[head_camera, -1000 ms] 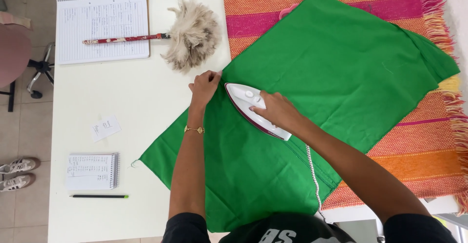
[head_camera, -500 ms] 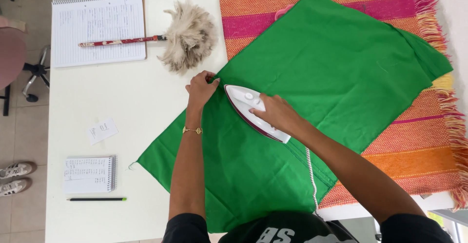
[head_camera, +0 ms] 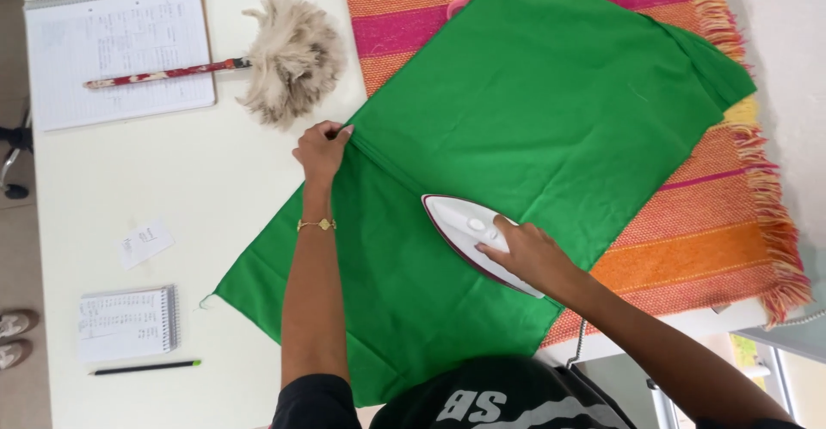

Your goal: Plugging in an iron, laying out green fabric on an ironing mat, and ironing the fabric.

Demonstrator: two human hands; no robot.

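Ironing: right hand (head_camera: pixel 529 253) closed round iron (head_camera: pixel 473 235) mid-cloth (head_camera: pixel 533 119), left hand (head_camera: pixel 323 147) pinching cloth edge on table (head_camera: pixel 172 188); best kept taut, strokes slow, away from pinching fingers.

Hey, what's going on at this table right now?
A person is ironing a green cloth spread over a striped orange rug on a white table. The right hand holds a white iron flat on the cloth. The left hand pinches the cloth's edge near a feather duster. Two notebooks, a pencil and a paper slip lie to the left.
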